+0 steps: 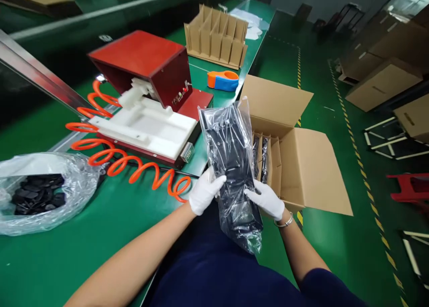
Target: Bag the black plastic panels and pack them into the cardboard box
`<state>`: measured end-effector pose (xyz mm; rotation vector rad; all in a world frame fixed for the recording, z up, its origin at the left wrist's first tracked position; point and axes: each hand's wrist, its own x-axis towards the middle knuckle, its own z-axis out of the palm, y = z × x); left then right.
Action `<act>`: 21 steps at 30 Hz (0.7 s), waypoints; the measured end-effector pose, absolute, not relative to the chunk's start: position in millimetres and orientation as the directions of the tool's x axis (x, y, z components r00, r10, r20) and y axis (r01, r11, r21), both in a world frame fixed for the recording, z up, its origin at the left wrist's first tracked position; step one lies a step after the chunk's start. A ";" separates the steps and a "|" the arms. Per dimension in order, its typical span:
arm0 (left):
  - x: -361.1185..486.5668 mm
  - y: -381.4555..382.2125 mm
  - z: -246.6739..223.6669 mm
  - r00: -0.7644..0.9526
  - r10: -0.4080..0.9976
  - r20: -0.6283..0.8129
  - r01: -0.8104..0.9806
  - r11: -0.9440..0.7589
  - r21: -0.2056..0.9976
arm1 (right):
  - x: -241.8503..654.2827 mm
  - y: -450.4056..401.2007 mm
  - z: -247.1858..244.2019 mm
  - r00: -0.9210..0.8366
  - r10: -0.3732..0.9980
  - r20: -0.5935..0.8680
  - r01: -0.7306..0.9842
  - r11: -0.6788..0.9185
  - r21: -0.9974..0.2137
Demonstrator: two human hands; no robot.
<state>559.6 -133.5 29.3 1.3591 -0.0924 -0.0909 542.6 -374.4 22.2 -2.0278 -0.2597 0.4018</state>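
A long black part in a clear plastic bag [231,150] is held between my two white-gloved hands, in front of my body. My left hand [206,191] grips its left edge, thumb on top. On the right edge, my right hand [266,199] pinches the bag with thumb and fingers. Just beyond it, an open cardboard box [291,168] with cardboard dividers holds bagged black parts [264,157] in some slots. The undersides of the held part and the fingers beneath it are hidden.
On the green table [83,253] stand a red and white fixture [147,119] with a coiled orange hose [134,173], a plastic bag of small black pieces [36,195], a blue and orange tape dispenser [223,81] and a cardboard divider grid [216,39]. A red stool [410,186] is far right.
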 end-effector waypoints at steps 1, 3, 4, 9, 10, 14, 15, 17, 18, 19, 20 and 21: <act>558.7 -134.3 29.6 0.992 -0.123 0.023 0.002 0.195 0.981 | 542.4 -373.1 21.1 0.918 0.361 -0.166 0.022 -0.464 -0.886; 556.1 -135.5 29.6 0.992 -0.124 0.032 -0.010 0.173 0.985 | 542.1 -371.2 20.5 0.919 0.368 -0.140 0.044 -0.449 -0.893; 554.8 -135.8 29.4 0.992 -0.123 0.037 -0.015 0.169 0.985 | 542.0 -370.7 20.7 0.922 0.366 -0.124 0.055 -0.442 -0.896; 549.8 -133.7 27.7 0.993 -0.115 0.017 0.000 0.146 0.989 | 541.4 -369.6 23.6 0.940 0.337 -0.057 0.105 -0.443 -0.890; 549.4 -133.0 27.3 0.994 -0.113 0.006 0.010 0.135 0.991 | 541.3 -368.9 24.2 0.939 0.341 -0.044 0.118 -0.440 -0.890; 550.0 -132.1 25.6 0.994 -0.105 -0.016 0.028 0.111 0.993 | 541.5 -367.2 24.1 0.932 0.364 -0.005 0.155 -0.411 -0.898; 550.4 -132.5 25.7 0.994 -0.105 -0.017 0.028 0.111 0.993 | 541.5 -367.3 23.4 0.932 0.362 -0.005 0.153 -0.405 -0.901; 551.2 -133.5 27.0 0.994 -0.106 -0.010 0.023 0.123 0.992 | 541.1 -368.2 21.5 0.936 0.352 -0.008 0.142 -0.398 -0.906; 551.7 -133.8 27.9 0.994 -0.112 -0.004 0.019 0.130 0.991 | 540.8 -368.6 20.5 0.939 0.344 -0.012 0.134 -0.397 -0.908; 552.2 -133.8 28.9 0.993 -0.118 0.005 0.010 0.132 0.991 | 540.5 -369.0 19.6 0.942 0.336 -0.017 0.125 -0.397 -0.909; 552.7 -133.6 29.8 0.993 -0.119 0.017 -0.002 0.124 0.992 | 540.3 -369.1 18.9 0.944 0.329 -0.023 0.117 -0.399 -0.910; 553.1 -133.0 30.6 0.993 -0.116 0.027 -0.014 0.110 0.994 | 540.1 -368.9 18.4 0.945 0.325 -0.029 0.110 -0.401 -0.910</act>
